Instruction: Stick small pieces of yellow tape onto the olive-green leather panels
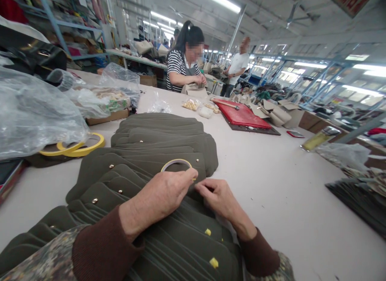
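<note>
Rows of overlapping dark green pieces (157, 132) cover the middle of the table, some with small gold studs. My left hand (161, 196) is closed on a roll of yellow tape (177, 161) above these pieces. Just to its right, my right hand (218, 196) is closed, thumb and finger pinched at the edge of a green piece; what it holds, if anything, is too small to make out. Two bits of yellow tape (214, 263) stick to the nearer green pieces, below my hands.
Two yellow tape rolls (87, 146) and plastic bags (36, 108) lie left. Beyond are bags of gold parts (191, 104) and a red board (241, 114) with a hammer. At right are a bottle (320, 139) and dark pieces (358, 204). A person (183, 67) works across the table.
</note>
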Demonstrator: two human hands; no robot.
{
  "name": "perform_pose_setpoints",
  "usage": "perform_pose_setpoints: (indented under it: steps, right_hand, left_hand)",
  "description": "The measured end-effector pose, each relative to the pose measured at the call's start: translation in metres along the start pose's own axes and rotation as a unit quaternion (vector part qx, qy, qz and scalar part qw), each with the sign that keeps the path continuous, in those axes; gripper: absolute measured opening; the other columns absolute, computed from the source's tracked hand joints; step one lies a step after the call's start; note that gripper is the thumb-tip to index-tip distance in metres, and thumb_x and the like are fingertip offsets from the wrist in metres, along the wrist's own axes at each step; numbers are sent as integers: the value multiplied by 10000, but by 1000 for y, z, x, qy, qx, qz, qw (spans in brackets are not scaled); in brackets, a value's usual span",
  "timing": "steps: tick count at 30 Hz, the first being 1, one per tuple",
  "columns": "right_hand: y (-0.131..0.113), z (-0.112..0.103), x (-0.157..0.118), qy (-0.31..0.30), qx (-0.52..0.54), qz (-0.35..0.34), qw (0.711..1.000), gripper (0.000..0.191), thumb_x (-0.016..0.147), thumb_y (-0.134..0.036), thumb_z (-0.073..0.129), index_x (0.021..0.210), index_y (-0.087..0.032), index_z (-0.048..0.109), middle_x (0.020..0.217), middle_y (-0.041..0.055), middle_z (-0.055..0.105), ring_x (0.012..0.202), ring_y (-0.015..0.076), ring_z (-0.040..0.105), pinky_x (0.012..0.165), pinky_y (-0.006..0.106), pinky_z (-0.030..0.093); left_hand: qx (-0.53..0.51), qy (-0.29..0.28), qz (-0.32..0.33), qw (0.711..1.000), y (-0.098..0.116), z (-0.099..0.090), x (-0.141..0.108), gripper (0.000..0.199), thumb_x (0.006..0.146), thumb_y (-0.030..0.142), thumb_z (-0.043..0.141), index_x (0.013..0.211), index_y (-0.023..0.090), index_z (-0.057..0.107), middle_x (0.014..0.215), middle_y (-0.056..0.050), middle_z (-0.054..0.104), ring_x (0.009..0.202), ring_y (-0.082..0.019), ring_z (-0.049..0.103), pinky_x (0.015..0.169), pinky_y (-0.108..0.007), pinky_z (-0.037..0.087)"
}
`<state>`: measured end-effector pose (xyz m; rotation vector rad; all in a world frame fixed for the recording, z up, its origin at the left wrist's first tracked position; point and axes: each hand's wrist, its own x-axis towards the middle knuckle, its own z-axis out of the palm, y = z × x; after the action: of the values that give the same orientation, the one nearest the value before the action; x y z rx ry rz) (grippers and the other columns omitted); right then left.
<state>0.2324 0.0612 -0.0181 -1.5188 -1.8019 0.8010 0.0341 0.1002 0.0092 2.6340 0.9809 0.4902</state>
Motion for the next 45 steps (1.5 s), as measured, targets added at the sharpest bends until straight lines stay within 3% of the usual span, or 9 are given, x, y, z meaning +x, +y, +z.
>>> perform_pose_setpoints:
  steps: [3, 6, 14, 20, 24, 27, 29, 38, 45]
  right_hand:
    - [-5, 1, 1, 111, 64, -50, 990, 157, 831, -229, 584, 876, -164, 719, 769, 27, 704, 655, 150, 605, 617, 245, 474]
    - [-10, 4, 0, 115, 58, -122, 984, 174, 824, -186, 592, 962, -175, 698, 859, 48, 705, 715, 156, 625, 676, 258, 502]
    - [-12, 14, 0, 160, -67, -218, 961, 160, 841, -130, 510, 799, -179, 656, 696, 29, 641, 626, 139, 586, 614, 246, 470]
    - [-15, 21, -1, 194, -73, -171, 963, 149, 797, -148, 525, 754, -183, 663, 675, 31, 656, 588, 137, 579, 592, 250, 473]
    - [-14, 24, 4, 170, 124, -1, 978, 105, 758, -240, 596, 706, -170, 654, 575, 1, 630, 479, 120, 557, 473, 227, 463]
    - [-5, 20, 11, 160, 279, 128, 938, 173, 693, -321, 672, 674, -152, 638, 489, -27, 583, 387, 98, 517, 391, 209, 455]
    - [3, 15, 15, 158, 318, 164, 920, 236, 641, -356, 732, 688, -137, 661, 506, -17, 601, 403, 97, 537, 404, 210, 486]
    - [15, 15, 11, 108, 194, 113, 969, 271, 735, -393, 692, 747, -123, 709, 561, 23, 645, 481, 121, 599, 479, 224, 531]
    - [14, 22, 13, 137, 24, 14, 990, 185, 814, -298, 593, 760, -162, 706, 597, 11, 670, 504, 131, 598, 504, 220, 486]
  left_hand:
    - [10, -6, 6, 1000, 0, 1, -1, 385, 962, 223, 378, 1346, 250, 355, 981, -46, 707, 867, -189, 695, 725, -272, 520]
    - [27, -16, -12, 999, 2, 2, -1, 424, 959, 232, 383, 1374, 226, 293, 927, -60, 717, 821, -212, 709, 677, -284, 529]
    - [35, -34, -17, 999, 6, 1, 0, 229, 956, 210, 394, 1184, 219, 417, 814, -20, 700, 730, -213, 703, 561, -263, 475]
    - [30, -12, -25, 999, 6, 1, 2, 125, 944, 151, 394, 936, 210, 503, 805, -6, 674, 730, -162, 669, 592, -237, 442]
    - [44, 7, -25, 999, 11, 0, 2, 159, 935, 146, 389, 872, 204, 522, 739, 3, 632, 652, -136, 618, 569, -230, 414]
    - [49, -3, -38, 998, 13, -1, 1, 163, 939, 162, 381, 894, 209, 531, 767, 1, 630, 682, -134, 611, 606, -228, 432]
    - [81, -37, -55, 995, 13, -1, 2, 163, 933, 159, 386, 915, 213, 538, 809, -13, 629, 730, -152, 619, 628, -242, 449]
    - [132, -114, -50, 983, 8, 3, 3, 159, 915, 149, 410, 934, 199, 560, 887, -46, 624, 799, -191, 640, 690, -300, 492]
    - [138, -118, -45, 982, 8, 3, 4, 166, 919, 170, 414, 934, 195, 577, 878, -49, 641, 807, -200, 639, 702, -306, 500]
